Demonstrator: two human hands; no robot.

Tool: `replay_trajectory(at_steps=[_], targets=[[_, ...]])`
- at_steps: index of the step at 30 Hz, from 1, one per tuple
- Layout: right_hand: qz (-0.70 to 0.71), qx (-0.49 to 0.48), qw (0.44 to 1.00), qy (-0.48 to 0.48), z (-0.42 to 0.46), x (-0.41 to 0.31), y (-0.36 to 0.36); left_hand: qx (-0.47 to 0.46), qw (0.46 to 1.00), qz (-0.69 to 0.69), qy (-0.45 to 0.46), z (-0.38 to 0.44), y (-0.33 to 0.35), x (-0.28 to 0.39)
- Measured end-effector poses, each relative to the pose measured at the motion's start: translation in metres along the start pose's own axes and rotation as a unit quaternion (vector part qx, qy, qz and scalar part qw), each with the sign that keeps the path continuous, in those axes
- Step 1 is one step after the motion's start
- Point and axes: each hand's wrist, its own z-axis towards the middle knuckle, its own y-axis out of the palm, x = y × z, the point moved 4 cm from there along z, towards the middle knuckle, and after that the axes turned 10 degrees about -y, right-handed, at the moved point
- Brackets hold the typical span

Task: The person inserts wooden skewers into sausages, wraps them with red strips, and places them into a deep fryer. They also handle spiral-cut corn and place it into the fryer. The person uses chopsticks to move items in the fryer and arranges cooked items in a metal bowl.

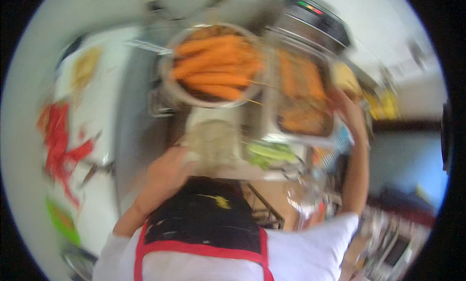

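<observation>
The picture is motion-blurred. My left hand point(169, 171) is at the left side of a pale container point(214, 146); its contents and the fingers' grip are unclear. Beyond it stands a round bowl point(169, 75) heaped with long orange carrots point(214, 68). Beside the bowl lies a rectangular metal tray point(269, 135), holding orange pieces point(302, 75) and a browner mass point(304, 120) at its near end. My right hand point(342, 100) reaches to the tray's right rim, and whether it grips the rim cannot be told. Two thin sticks point(255, 101) jut between bowl and tray.
Green leafy stalks point(271, 153) lie just below the tray. A dark appliance point(316, 20) with lit indicators stands behind it. On the white worktop point(98, 208) at left are red pepper-like pieces point(58, 135) and a knife point(91, 171). Yellow items point(382, 104) sit at far right.
</observation>
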Motion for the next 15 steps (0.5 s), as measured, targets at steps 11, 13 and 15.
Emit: replay_trajectory(at_steps=[11, 13, 15], targets=[[0.039, -0.187, 0.976, 0.103, 0.036, 0.073, -0.021, 0.112, 0.992, 0.022, 0.046, -0.020, 0.036, 0.003], [0.057, -0.221, 0.970, 0.090, 0.044, 0.078, -0.019, 0.120, 0.992, 0.015, 0.042, -0.018, 0.027, -0.008], [-0.123, -0.088, 0.987, 0.050, 0.015, 0.011, 0.019, 0.109, 0.993, 0.023, 0.025, -0.018, 0.034, -0.007]])
